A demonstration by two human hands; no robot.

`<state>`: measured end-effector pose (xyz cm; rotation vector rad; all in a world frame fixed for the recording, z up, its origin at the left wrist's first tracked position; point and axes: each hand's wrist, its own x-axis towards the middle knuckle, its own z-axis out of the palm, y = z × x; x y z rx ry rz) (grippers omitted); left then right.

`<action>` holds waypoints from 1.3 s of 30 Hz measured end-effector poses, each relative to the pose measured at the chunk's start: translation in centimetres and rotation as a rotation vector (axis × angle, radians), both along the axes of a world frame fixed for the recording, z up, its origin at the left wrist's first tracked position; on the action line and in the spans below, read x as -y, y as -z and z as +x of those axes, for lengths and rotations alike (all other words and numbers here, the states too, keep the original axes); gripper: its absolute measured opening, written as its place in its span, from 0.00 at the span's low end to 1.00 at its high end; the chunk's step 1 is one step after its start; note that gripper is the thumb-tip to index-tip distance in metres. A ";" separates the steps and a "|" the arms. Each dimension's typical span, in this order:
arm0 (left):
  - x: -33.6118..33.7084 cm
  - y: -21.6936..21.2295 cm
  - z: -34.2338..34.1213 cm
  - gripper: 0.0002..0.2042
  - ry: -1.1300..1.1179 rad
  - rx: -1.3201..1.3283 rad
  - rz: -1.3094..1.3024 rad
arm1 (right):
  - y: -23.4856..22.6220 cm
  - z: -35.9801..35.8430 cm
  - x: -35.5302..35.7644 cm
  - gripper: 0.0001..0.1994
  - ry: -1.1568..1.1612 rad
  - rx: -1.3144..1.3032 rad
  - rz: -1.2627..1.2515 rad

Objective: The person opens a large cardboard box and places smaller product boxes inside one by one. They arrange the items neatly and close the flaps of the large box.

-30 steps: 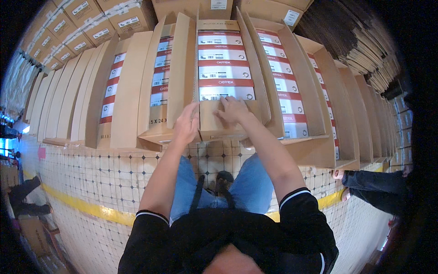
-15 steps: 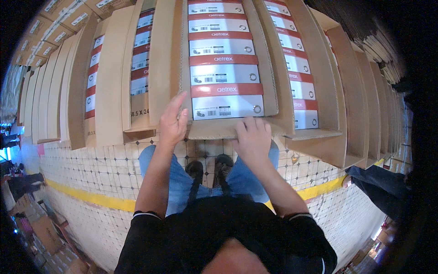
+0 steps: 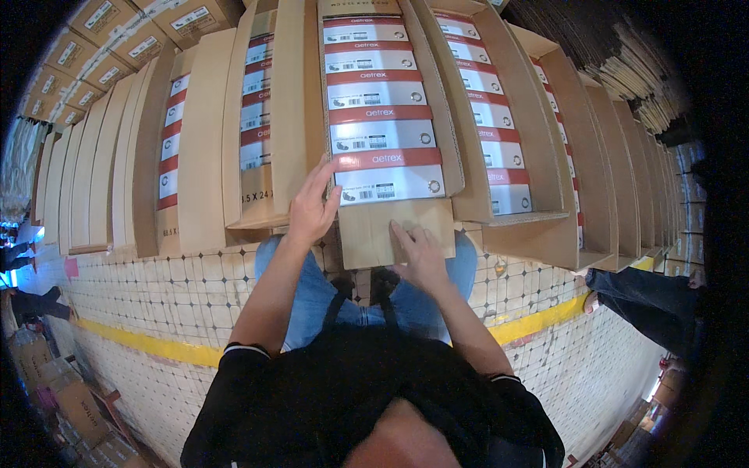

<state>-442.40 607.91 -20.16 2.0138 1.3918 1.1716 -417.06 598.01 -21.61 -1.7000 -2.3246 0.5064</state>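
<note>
In front of me stands an open cardboard carton [image 3: 456, 168] holding a row of white and red shoe boxes [image 3: 390, 186]. Its near flap [image 3: 363, 238] is folded outward and lies above my knees. My left hand [image 3: 314, 209] has its fingers stretched out along the carton's near left edge, the fingertips beside the nearest shoe box. My right hand [image 3: 421, 256] rests on the flap with its fingers apart, the fingertips touching the board. Neither hand grips anything.
More open cartons with shoe boxes line both sides, such as a right-hand carton [image 3: 546, 179] and a left-hand carton [image 3: 250, 187]. Closed cartons [image 3: 101, 47] are stacked at the far left. A yellow stripe [image 3: 156, 341] crosses the tiled floor. Another person's leg [image 3: 644, 300] shows at the right.
The near flap has swung outward and down toward me. My right hand has moved from the carton's near edge onto the flap. My left hand stays by the left edge.
</note>
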 end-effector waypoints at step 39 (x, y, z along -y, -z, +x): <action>-9.0 5.0 -3.8 0.33 -0.302 -0.599 -0.317 | -12.1 3.0 -15.3 0.22 0.312 -0.134 0.215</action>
